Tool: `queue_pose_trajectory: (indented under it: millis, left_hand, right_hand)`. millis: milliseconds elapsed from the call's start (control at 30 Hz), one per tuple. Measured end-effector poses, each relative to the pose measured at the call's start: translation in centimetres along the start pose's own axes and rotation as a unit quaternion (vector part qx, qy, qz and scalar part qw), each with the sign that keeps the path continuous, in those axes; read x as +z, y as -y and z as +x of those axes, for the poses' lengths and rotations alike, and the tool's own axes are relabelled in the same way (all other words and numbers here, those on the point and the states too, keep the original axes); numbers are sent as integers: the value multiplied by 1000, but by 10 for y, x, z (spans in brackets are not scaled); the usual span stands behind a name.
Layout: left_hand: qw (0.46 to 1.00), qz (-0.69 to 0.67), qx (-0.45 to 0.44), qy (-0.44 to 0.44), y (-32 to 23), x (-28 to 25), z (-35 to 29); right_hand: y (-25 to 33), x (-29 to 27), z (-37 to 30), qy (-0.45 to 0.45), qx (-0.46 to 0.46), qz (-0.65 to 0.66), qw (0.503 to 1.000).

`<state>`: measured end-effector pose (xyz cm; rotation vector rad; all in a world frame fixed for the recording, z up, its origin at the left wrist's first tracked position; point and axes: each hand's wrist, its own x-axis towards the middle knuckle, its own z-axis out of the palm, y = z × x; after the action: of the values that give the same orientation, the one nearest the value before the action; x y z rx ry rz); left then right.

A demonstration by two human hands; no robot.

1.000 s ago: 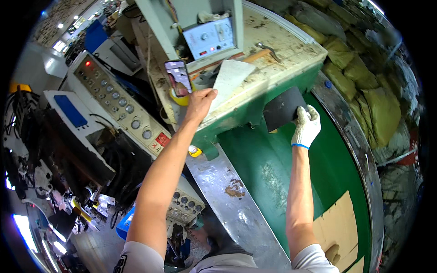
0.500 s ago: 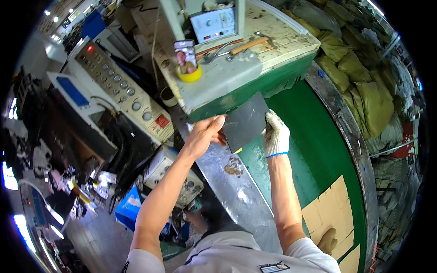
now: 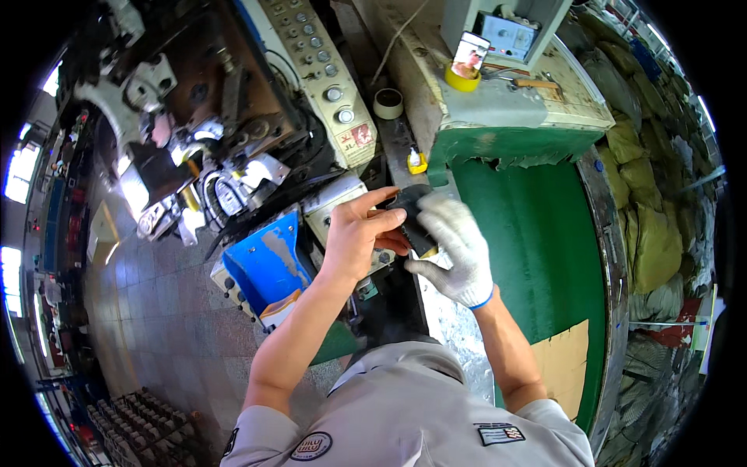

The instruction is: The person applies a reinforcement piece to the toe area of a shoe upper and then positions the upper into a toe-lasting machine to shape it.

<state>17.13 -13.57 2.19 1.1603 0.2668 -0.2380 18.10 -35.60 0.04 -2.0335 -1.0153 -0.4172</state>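
My bare left hand (image 3: 364, 233) pinches a thin dark grey sheet (image 3: 419, 226) between thumb and fingers at its left edge. The sheet is steeply tilted, and part of it is hidden by my hands. On its right side is my right hand (image 3: 459, 253), in a white knitted glove with a blue cuff edge. Its fingers are stretched over the sheet, the thumb apart and lower; they are slightly blurred, and I cannot tell how firmly they touch it. A sliver of something yellow shows under the sheet's lower edge. Just beyond my hands stands a small yellow bottle (image 3: 417, 162).
A blue bin (image 3: 272, 261) and a machine with a knobbed control panel (image 3: 331, 78) are at left. To the right lies a green surface (image 3: 529, 249) with cardboard (image 3: 562, 366). The bench (image 3: 498, 109) beyond holds a phone in a yellow roll (image 3: 463, 78) and a wooden-handled hammer (image 3: 537, 82).
My view has swung left. The sheet has gone from broadly facing me to steeply tilted. My right hand has loosened from its right edge, fingers stretching out across it; my left hand keeps its grip.
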Motion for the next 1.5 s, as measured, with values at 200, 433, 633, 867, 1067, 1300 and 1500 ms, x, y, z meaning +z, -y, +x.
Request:
queue_pose_trajectory:
  millis: [200,433,633,867,1067,1300,1500]
  left_hand:
    - [999,16,41,-32,-20,-49,-67]
    - [989,116,70,-55,-27,-89,-120]
    - [979,159,97,-84,-28,-101,-145]
    - [958,234,155,-67,-31,-105,-158]
    - [875,414,239,-75,-30,-99,-158]
    - [900,383,197,-68,-33,-96,-157]
    - [833,485,241,-112,-32,-89,-154]
  right_hand:
    - [62,55,-3,9,173,163,971]
    - [131,71,16,-8,426,339,839]
    - [157,79,13,-23,417,369,830]
    - [169,79,11,-2,419,320,850]
    - [166,79,4,-12,441,387,809]
    - [158,89,-10,-38,421,473,773]
    - [159,84,-2,8,458,328,826]
